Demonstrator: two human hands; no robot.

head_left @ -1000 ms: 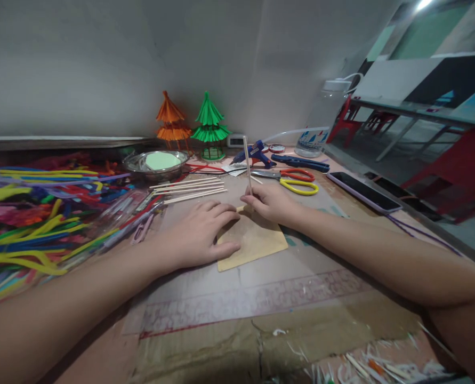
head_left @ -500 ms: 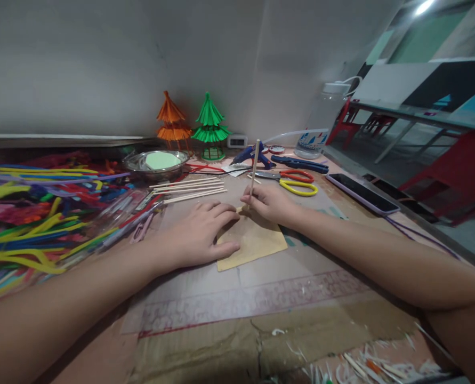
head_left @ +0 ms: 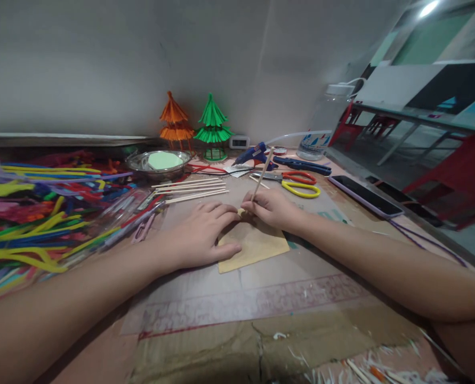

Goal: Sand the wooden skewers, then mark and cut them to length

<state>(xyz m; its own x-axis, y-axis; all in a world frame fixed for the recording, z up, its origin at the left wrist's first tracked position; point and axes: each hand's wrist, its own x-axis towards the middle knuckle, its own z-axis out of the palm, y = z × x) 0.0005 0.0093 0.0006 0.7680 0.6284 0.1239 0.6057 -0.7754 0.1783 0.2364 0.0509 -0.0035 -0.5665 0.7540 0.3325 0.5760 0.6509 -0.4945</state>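
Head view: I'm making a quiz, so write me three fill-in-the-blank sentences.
The stick is held by the hand on the person's ____ side.
The scissors have one reddish handle and one ____ handle.
Beside the orange tree-shaped model, the other model is ____.
Missing words: right; yellow; green.

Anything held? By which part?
The right hand pinches a thin wooden stick by its lower part; the bottom tip is hidden. The left hand rests partly on the yellow sheet, gripping nothing visible.
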